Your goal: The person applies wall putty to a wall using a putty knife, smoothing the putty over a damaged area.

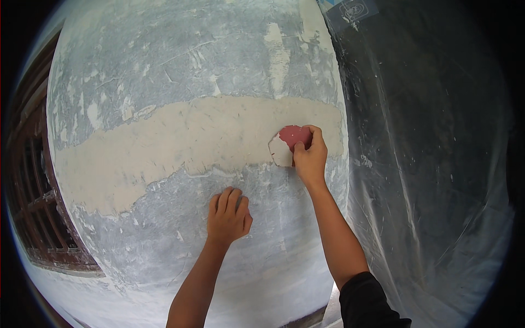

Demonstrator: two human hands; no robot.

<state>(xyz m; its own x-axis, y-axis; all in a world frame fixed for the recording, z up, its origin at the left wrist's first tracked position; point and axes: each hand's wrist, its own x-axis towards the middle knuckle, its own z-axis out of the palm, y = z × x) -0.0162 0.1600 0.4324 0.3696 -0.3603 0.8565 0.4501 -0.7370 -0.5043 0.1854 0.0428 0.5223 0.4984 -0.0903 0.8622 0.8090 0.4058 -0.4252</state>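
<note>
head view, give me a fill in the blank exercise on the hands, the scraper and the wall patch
1. The right hand presses a small ____-coloured scraper against the wall.
2. The left hand rests flat on the wall, ____ the beige filler band.
3. The scraper sits at the ____ end of the filler band.
4. To the right of the wall hangs clear ____ sheeting.

Missing words: red; below; right; plastic

I see a small flat scraper, red where it is gripped and coated with pale beige filler toward its lower left edge. It lies pressed flat against the grey wall, at the right end of the wide beige filler band running across it.
</note>
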